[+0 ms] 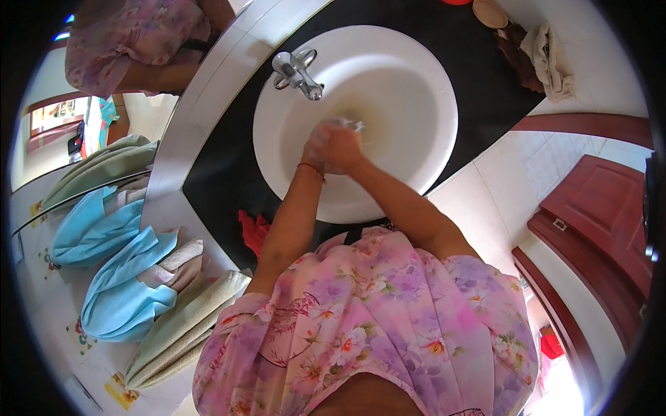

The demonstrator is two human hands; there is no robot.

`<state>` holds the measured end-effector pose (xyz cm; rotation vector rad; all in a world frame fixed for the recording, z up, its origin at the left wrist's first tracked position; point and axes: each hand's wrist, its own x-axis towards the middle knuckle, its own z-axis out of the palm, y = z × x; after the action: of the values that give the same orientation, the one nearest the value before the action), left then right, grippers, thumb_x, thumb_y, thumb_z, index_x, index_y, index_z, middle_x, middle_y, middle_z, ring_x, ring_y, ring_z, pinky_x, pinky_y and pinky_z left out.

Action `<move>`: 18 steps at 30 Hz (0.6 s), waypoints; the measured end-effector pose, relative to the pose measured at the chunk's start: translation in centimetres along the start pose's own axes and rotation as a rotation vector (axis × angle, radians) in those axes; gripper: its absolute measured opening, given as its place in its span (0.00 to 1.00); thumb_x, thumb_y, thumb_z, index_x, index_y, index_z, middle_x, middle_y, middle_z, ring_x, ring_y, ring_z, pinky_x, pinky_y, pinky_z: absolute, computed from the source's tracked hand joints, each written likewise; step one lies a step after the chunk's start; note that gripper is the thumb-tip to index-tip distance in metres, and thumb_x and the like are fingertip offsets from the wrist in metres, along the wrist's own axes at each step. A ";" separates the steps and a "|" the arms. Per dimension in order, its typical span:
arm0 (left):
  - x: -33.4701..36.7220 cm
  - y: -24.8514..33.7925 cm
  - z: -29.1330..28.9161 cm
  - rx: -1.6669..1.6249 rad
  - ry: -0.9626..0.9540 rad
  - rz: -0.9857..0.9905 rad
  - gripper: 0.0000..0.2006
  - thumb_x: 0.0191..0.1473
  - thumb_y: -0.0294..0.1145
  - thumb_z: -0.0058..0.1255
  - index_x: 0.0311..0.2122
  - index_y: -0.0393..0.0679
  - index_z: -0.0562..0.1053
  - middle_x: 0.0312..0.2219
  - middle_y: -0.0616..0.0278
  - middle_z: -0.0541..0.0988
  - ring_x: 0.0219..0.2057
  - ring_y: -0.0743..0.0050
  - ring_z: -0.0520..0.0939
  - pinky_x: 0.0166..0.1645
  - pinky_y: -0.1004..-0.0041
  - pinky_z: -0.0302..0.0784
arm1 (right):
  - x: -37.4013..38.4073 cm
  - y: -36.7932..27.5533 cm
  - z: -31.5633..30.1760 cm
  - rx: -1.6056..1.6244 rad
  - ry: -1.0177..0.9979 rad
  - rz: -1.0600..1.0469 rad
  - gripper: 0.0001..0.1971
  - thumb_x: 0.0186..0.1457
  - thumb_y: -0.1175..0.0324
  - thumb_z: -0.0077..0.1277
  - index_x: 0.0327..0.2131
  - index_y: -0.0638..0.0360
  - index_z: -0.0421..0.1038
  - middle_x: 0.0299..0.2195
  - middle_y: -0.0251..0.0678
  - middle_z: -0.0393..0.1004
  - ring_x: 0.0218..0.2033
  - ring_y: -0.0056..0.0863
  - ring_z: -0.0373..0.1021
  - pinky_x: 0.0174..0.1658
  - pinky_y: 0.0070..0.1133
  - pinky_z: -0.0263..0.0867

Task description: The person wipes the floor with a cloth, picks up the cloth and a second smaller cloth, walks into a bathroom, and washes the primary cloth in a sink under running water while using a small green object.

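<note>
My left hand [316,149] and my right hand [343,148] are pressed together over the bowl of a round white sink [409,76], fingers wrapped around each other and wet or soapy. They are just below the spout of a chrome tap [297,71]. A thin red thread circles my left wrist. Whether anything lies between the palms is hidden.
The sink sits in a black counter [222,187]. A red cloth [253,232] lies at its near edge. Brown and beige cloths [544,59] and a small round dish [490,12] sit at the far right. Blue and cream towels [121,277] hang at left beside a mirror [104,90]. A red door [596,215] stands at right.
</note>
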<state>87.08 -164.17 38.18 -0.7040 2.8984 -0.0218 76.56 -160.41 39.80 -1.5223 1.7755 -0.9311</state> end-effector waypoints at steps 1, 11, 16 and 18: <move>0.3 0.7 -0.3 -0.153 0.031 -0.028 0.22 0.56 0.41 0.37 0.53 0.42 0.63 0.50 0.58 0.68 0.53 0.64 0.67 0.60 0.65 0.56 | 1.6 1.3 -0.9 -0.076 -0.090 0.202 0.20 0.45 0.47 0.47 0.35 0.50 0.70 0.35 0.41 0.74 0.38 0.41 0.70 0.41 0.35 0.64; -2.6 2.0 3.6 -2.484 0.269 -1.188 0.22 0.59 0.44 0.34 0.53 0.41 0.62 0.52 0.55 0.65 0.53 0.60 0.65 0.58 0.57 0.58 | 2.6 9.8 1.4 -0.123 0.383 0.417 0.21 0.48 0.53 0.45 0.44 0.52 0.65 0.43 0.45 0.69 0.44 0.42 0.66 0.46 0.33 0.62; 0.7 3.0 -1.0 -2.697 0.301 -1.231 0.20 0.59 0.45 0.35 0.50 0.43 0.64 0.46 0.56 0.70 0.48 0.58 0.70 0.54 0.60 0.63 | 2.1 8.6 2.3 0.033 -0.370 0.078 0.21 0.49 0.47 0.42 0.39 0.50 0.71 0.43 0.49 0.69 0.45 0.47 0.64 0.48 0.35 0.60; -3.7 -0.2 7.0 -2.752 0.391 -0.429 0.24 0.58 0.51 0.30 0.52 0.45 0.63 0.50 0.56 0.67 0.51 0.59 0.67 0.56 0.54 0.59 | 0.1 -1.8 0.0 -0.045 -0.504 -0.062 0.21 0.49 0.46 0.41 0.36 0.50 0.73 0.43 0.48 0.69 0.43 0.48 0.66 0.46 0.36 0.61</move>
<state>91.51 -162.54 31.85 0.6741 -0.3657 -2.3064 77.58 -160.62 41.27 -1.6685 1.3984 -0.4760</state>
